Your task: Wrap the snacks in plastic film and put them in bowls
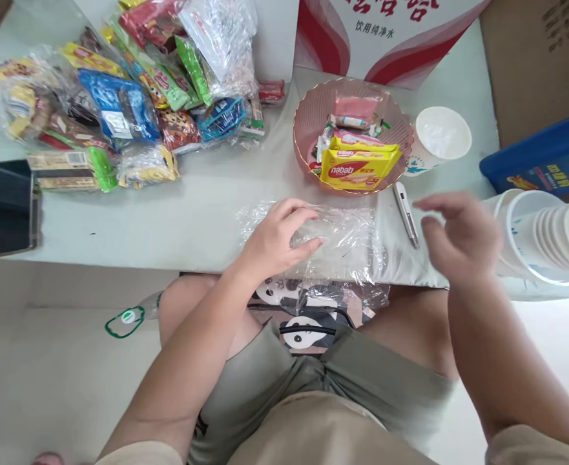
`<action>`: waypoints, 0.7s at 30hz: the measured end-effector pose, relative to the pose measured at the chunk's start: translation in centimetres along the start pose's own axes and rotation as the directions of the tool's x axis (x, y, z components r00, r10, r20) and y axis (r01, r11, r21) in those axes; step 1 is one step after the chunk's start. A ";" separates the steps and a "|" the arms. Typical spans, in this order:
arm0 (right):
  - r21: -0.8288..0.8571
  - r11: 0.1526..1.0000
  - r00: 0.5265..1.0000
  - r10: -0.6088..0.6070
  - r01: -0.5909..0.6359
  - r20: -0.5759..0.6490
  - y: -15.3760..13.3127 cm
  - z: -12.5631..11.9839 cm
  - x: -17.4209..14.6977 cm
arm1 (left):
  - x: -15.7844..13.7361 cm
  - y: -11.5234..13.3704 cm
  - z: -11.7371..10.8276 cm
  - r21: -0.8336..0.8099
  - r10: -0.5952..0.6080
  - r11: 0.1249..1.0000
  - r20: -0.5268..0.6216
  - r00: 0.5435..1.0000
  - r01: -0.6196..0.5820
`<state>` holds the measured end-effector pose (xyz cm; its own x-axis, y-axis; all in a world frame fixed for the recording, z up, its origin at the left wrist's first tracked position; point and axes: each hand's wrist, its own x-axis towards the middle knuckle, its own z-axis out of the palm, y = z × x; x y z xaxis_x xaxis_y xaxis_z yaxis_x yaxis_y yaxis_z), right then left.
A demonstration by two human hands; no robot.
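My left hand [284, 236] is over a crumpled clear plastic bag [347, 242], thumb and fingers apart and curved. Its fingertips are at the plastic, and no grip on it shows. The bag lies flat at the table's front edge, partly hanging over it. To the right, my right hand [465, 236] is raised, slightly blurred, with thumb and forefinger apart and nothing visible between them. Close by on its left lies a white utility knife [405, 213]. Behind the bag stands a pink ribbed glass bowl [306, 123] holding yellow wafer packets [356, 169] and other small wrapped snacks.
A heap of packaged snacks [119, 106] covers the back left, with a black phone-like device [4, 206] at the left edge. A paper cup [443, 139] stands beside the bowl. Stacked cups in a white bucket [519, 226] stand right. Cartons [376, 39] line the back.
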<state>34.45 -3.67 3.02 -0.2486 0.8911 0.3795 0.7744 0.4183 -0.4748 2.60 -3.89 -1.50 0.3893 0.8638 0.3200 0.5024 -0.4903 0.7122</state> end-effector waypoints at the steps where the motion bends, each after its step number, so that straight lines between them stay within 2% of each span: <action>1: 0.012 0.998 0.998 -0.056 0.056 -0.009 0.4 0.5 -1.7 | -0.1 -0.1 -0.1 0.028 -0.011 1.000 0.003 1.000 0.011; 4: 0.027 0.996 0.994 -0.085 0.083 0.066 0.8 2.7 -4.0 | -0.2 -0.5 0.1 0.168 -0.081 0.983 0.031 0.996 0.075; 7: -0.017 0.998 0.992 -0.051 0.053 0.119 0.7 4.9 -2.6 | 0.0 -0.9 0.6 0.259 -0.138 0.960 0.099 0.986 0.108; 11: -0.032 0.999 0.999 -0.013 0.015 0.040 1.0 6.9 -0.1 | 0.4 -0.9 1.0 0.258 -0.147 0.963 0.262 0.954 0.078; 13: 0.027 0.998 0.997 0.064 -0.063 -0.053 1.2 7.3 0.1 | 0.4 -1.0 0.8 0.241 -0.122 0.969 0.270 0.955 0.055; 15: 0.128 0.981 0.970 0.166 -0.144 -0.179 1.5 7.4 -0.3 | 0.5 -1.5 0.5 0.232 -0.092 0.971 0.158 0.983 0.053; 17: 0.235 0.956 0.928 0.240 -0.175 -0.285 1.8 7.2 -0.8 | 0.5 -2.6 0.0 0.225 -0.085 0.970 -0.059 0.995 0.096; 19: 0.303 0.941 0.895 0.261 -0.152 -0.361 2.0 6.9 -1.2 | 0.4 -4.0 -0.4 0.187 -0.124 0.966 -0.268 0.956 0.177; 21: 0.311 0.941 0.875 0.258 -0.133 -0.409 1.9 6.7 -1.5 | 0.3 -5.3 -0.5 0.109 -0.204 0.962 -0.330 0.922 0.252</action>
<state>32.41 -3.03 -3.76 0.2205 0.8160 0.5343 0.5808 0.3303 -0.7441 -0.31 -0.97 -4.82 0.0016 0.9346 0.3557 0.6653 -0.2665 0.6974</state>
